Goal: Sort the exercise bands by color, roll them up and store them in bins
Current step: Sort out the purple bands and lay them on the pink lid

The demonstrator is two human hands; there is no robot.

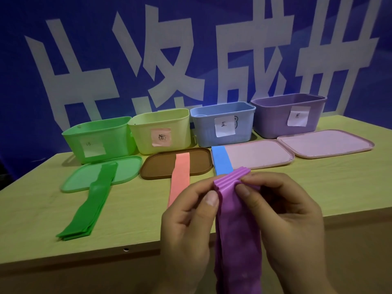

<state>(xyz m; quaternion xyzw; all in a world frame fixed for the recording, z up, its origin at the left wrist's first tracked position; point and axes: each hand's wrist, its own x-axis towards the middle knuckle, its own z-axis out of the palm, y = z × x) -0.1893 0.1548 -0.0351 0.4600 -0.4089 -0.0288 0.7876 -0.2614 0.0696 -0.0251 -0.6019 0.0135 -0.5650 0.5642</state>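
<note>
Purple bands [237, 236] hang in a stack off the table's front edge, their top ends bunched together. My left hand [186, 225] pinches those ends from the left and my right hand [290, 219] pinches them from the right. Green bands [89, 206] lie stretched from the green lid toward the front. A pink band [180, 177] runs from the brown lid forward. Part of a blue band [221, 160] lies on the left end of a pink lid; its lower end is hidden behind my hands.
Four labelled bins stand at the back: green [99, 139], yellow-green [161, 130], blue [222, 124], purple [288, 115]. In front lie a green lid [127, 170], a brown lid [199, 164] and two pink lids [261, 155] [326, 143]. A blue banner hangs behind.
</note>
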